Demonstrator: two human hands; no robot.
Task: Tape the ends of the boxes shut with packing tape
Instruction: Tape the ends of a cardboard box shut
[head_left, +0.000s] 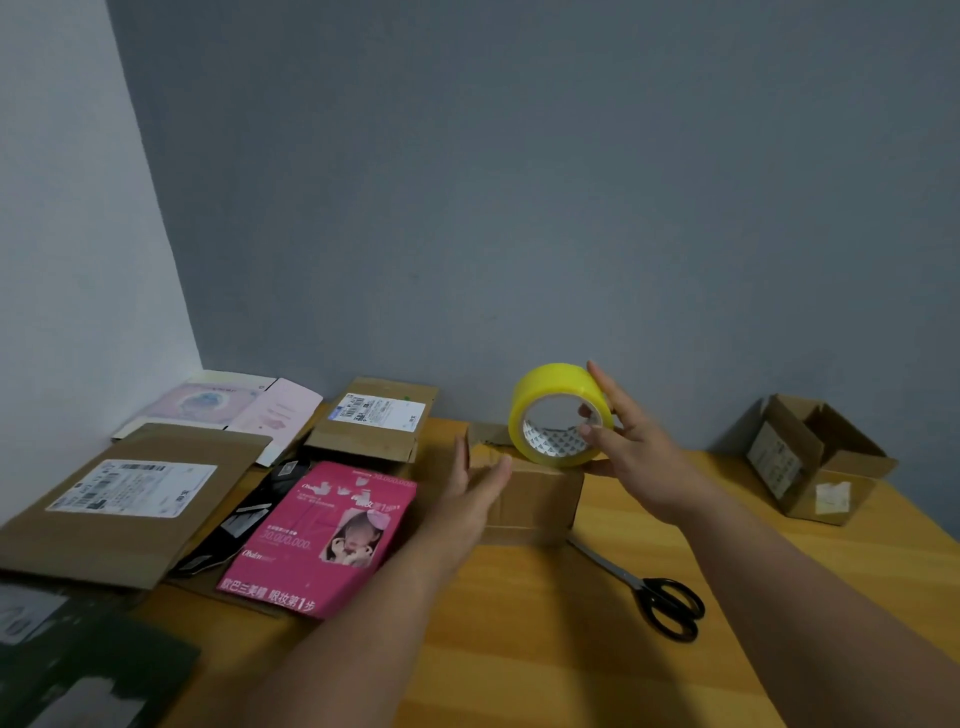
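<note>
- The right hand (631, 447) holds a yellow roll of packing tape (558, 413) upright on its edge, thumb through the core and the other fingers spread along the roll's right side.
- The roll stands on, or just above, the top of a small brown cardboard box (530, 493); whether it touches the box cannot be told.
- That box sits on the wooden counter (519, 623), near the middle, between the two hands.
- The left hand (475, 486) is open, fingers straight and close together, its palm facing the box's left side. The hand is blurred, and it is unclear whether it touches the cardboard.
- The roll lies to the right of the left hand, near it but apart.
- A pair of black-handled scissors (644, 587) lies flat on the counter just in front and to the right of the box, under the right forearm, blades pointing toward the box.
- An opened cardboard box (810, 462) with its flaps up stands well apart at the far right of the counter, near the wall.
- On the left of the counter lie a pink printed carton (322, 535), a large flat brown parcel (130, 499) with a white label, and behind the pink carton a smaller brown parcel (374, 421) with a label.
- A pale pink folded card box (228, 405) lies at the far left by the wall corner.
</note>
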